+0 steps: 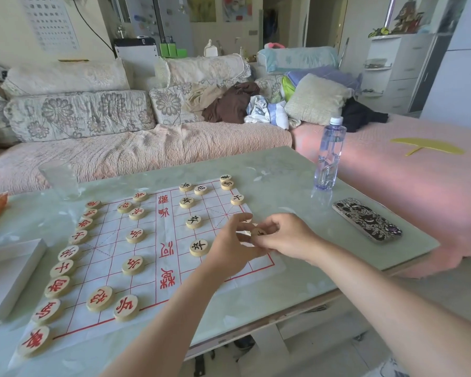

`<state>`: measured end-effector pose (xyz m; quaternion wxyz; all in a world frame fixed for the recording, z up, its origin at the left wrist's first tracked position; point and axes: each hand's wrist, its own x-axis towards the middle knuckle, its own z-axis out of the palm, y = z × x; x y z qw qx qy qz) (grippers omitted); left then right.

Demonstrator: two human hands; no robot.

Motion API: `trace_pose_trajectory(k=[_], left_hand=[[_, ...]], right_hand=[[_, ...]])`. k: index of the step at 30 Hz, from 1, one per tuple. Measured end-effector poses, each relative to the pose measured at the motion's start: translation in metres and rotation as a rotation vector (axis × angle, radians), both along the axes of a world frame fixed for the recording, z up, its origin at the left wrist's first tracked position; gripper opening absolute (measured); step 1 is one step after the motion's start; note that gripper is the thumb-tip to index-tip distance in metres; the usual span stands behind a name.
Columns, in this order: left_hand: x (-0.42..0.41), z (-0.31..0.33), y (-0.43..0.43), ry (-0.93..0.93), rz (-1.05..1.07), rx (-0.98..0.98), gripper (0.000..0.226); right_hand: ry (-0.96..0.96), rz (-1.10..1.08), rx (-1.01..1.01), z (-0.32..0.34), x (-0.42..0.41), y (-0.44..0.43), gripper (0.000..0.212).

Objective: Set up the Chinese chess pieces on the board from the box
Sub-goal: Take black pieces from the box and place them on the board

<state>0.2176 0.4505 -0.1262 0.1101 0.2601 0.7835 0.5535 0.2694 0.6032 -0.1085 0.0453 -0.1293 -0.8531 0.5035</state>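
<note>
Piece [258, 233]: round pale wooden disc, black character partly hidden by fingers. Right hand [288, 238] pinches it at the rim, fingers curled. Left hand [226, 254] is curled just beside the disc; cannot tell whether it grips anything. Both are over the right edge of the board [112, 268].

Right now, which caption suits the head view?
Right hand holds a piece over the board, left hand beside it; red pieces set.
</note>
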Motion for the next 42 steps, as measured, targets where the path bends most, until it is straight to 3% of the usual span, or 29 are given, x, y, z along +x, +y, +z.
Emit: trace_pose_trajectory(k=[5,9,15,23,33,42], left_hand=[[-0.008,-0.014,-0.011,0.382,-0.021,-0.444,0.055],[-0.01,-0.021,-0.02,0.431,0.034,-0.47,0.042],[-0.015,-0.021,-0.035,0.485,0.051,-0.485,0.036],[-0.035,-0.004,-0.098,0.524,0.14,-0.515,0.032],[-0.081,0.021,-0.265,0.425,0.453,-0.633,0.027],[-0.116,0.011,-0.412,0.294,0.754,-0.645,0.031]], right_hand=[[-0.077,0.139,0.439,-0.01,0.013,0.013,0.026],[-0.125,0.238,0.614,-0.019,0.016,0.014,0.039],[-0.182,0.251,0.817,-0.005,0.013,0.003,0.043],[0.05,0.221,0.647,0.024,-0.025,-0.068,0.016],[0.116,0.414,0.498,0.02,-0.103,-0.224,0.015],[0.142,0.566,0.556,0.02,-0.177,-0.365,0.019]])
